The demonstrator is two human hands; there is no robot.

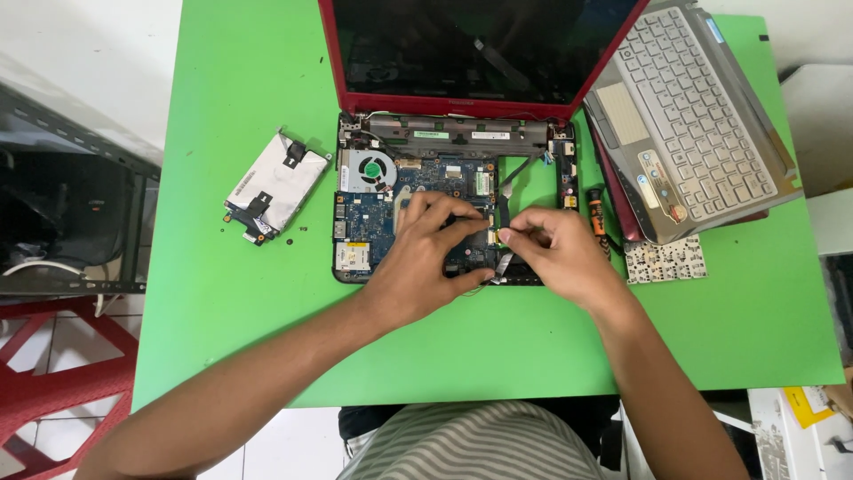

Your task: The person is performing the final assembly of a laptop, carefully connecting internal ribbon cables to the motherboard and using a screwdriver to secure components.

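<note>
The blue board [391,213] lies bare in the opened red laptop [480,53] at the middle of the green table [222,311]. The left hand [426,258] rests on the board, fingers curled down onto it. The right hand [560,253] pinches a small part at the board's right edge. A fan [369,169] sits upper left, a drive [275,185] further left, a silver keyboard panel [693,124] right

This looks like a small electronics repair workshop. A bright green tabletop [231,293] carries an opened red laptop [444,209] with its blue circuit board and cooling fan bared, a removed silver hard drive [275,185], a detached grey keyboard panel [689,120] and an orange-handled screwdriver [597,213]. White tiled floor shows below.
</note>
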